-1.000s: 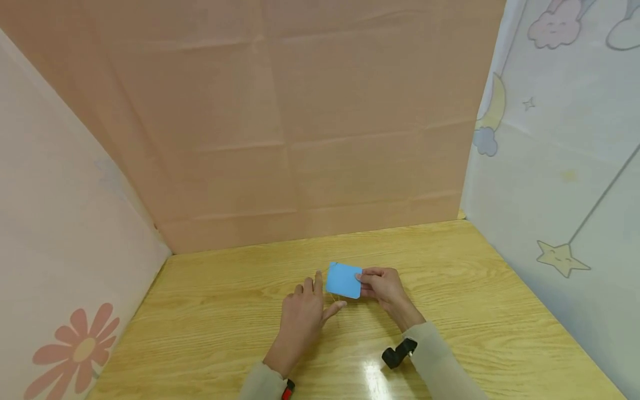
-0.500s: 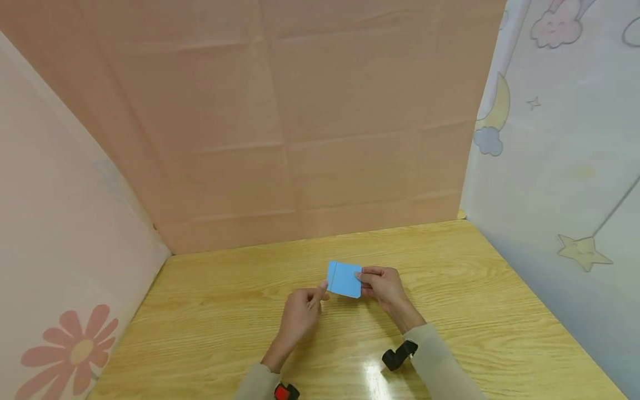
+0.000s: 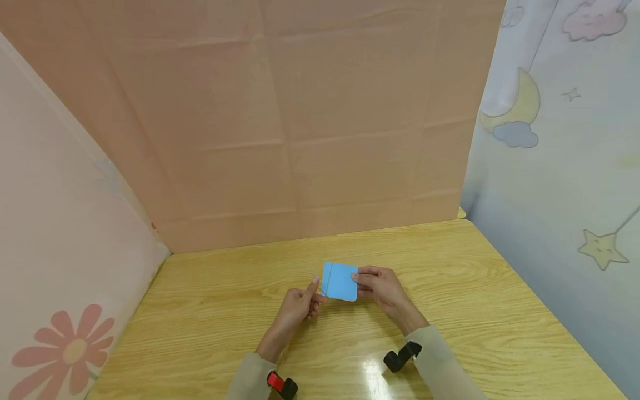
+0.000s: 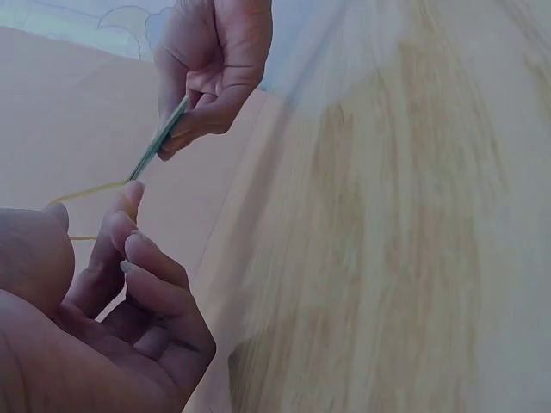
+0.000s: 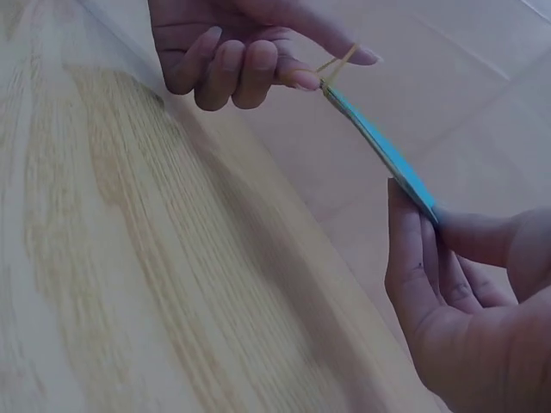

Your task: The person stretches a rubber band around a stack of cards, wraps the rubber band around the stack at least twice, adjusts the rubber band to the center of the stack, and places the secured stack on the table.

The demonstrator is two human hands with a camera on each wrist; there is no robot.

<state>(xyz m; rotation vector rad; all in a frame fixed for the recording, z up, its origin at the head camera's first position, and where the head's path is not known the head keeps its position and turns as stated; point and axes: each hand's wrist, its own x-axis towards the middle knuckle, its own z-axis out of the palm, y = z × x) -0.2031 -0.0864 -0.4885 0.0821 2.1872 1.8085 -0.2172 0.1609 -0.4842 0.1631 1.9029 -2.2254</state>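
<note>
A flat blue square card [image 3: 344,282] with rounded corners is held tilted above the table; whether it is one card or a thin stack, I cannot tell. My right hand [image 3: 384,289] pinches its right edge, thumb on the near face and fingers behind. A thin yellowish rubber band [image 3: 329,278] crosses the card near its left edge. My left hand [image 3: 298,304] is at that edge, and in the left wrist view the band [image 4: 90,191] loops out over the thumb toward the index finger. The right wrist view shows the band [image 5: 344,58] stretched between thumb and index fingertip.
A wood-grain table [image 3: 210,311] lies under both hands. An orange-brown cloth [image 3: 310,122] hangs at the back, with patterned pale walls on the left [image 3: 65,222] and right [image 3: 545,183]. Black camera mounts [image 3: 402,355] sit on the wrists.
The left hand has gone from spread fingers beside the card to a thumb and index finger in the band. The band now runs straight near the left edge; the card has shifted slightly left.
</note>
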